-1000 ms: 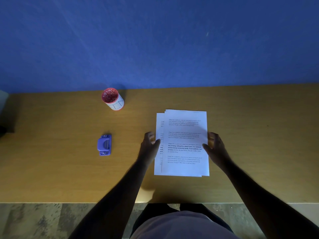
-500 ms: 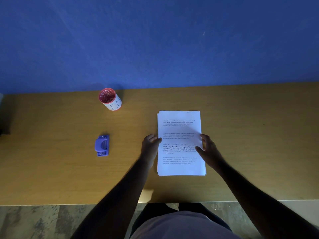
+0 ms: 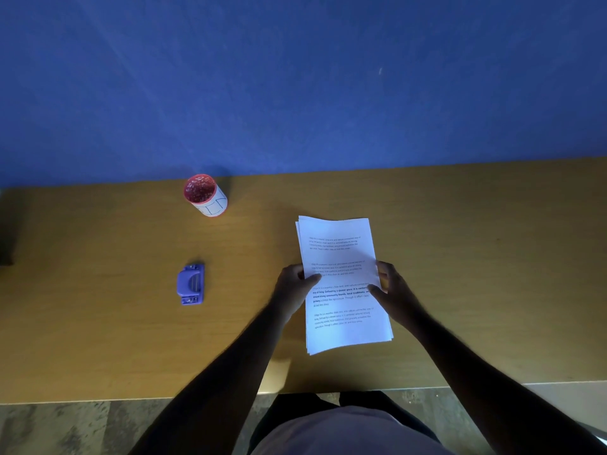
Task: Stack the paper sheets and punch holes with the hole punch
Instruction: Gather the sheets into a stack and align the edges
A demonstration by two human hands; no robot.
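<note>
The stack of printed paper sheets (image 3: 341, 284) lies right of centre in the frame on the wooden bench (image 3: 98, 339), its long axis running from the top of the frame toward the bottom and tilted slightly, so the lower end sits further right. The left hand (image 3: 294, 287) pinches the left long edge at mid-length, thumb on top of the sheets; the right hand (image 3: 392, 292) grips the right long edge at the same level, thumb on the printed face. Sheet edges show as a narrow fan along the left and bottom sides, so alignment appears incomplete. Whether the stack is raised off the bench or resting on it cannot be determined. The purple hole punch (image 3: 191, 284) sits to the left of the stack, well apart from it and roughly level with the hands. The left hand is the nearer of the two to the punch. A red-rimmed cup (image 3: 205, 195) stands in the upper left of the bench, beyond the punch. Punching is judged not yet started; the punch must be brought to a sheet edge, or the stack carried leftward to it.
</note>
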